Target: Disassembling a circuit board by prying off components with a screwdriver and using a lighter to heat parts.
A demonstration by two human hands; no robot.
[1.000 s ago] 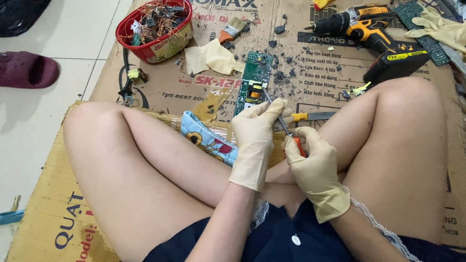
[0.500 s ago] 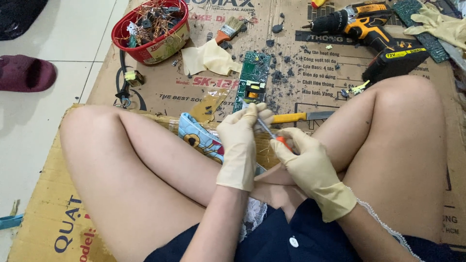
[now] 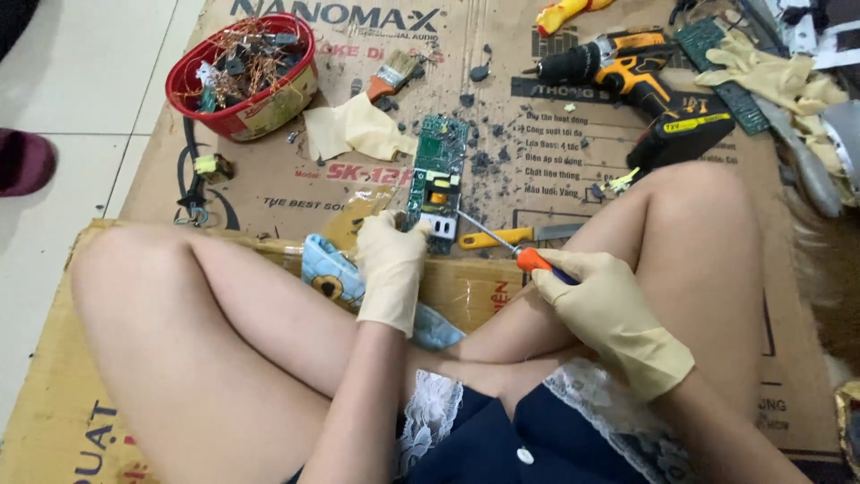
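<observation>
I sit cross-legged on cardboard, both hands in cream rubber gloves. My left hand (image 3: 391, 267) grips the near end of a long green circuit board (image 3: 437, 168) lying on the cardboard. My right hand (image 3: 602, 309) holds a screwdriver (image 3: 509, 247) with an orange handle; its metal shaft points up-left, with the tip touching the board's near end. A blue patterned cloth (image 3: 333, 277) lies under my left wrist.
A red bowl (image 3: 217, 118) of copper wire scraps sits far left. A yellow-black cordless drill (image 3: 643, 82) lies far right, with spare gloves (image 3: 778, 79) beyond it. A yellow-handled tool (image 3: 518, 237), a brush (image 3: 394, 73), a loose glove (image 3: 351, 127) and dark debris lie around the board.
Both hands have moved forward from over my legs to the circuit board. My left hand now grips the board's near end and the screwdriver tip has reached it.
</observation>
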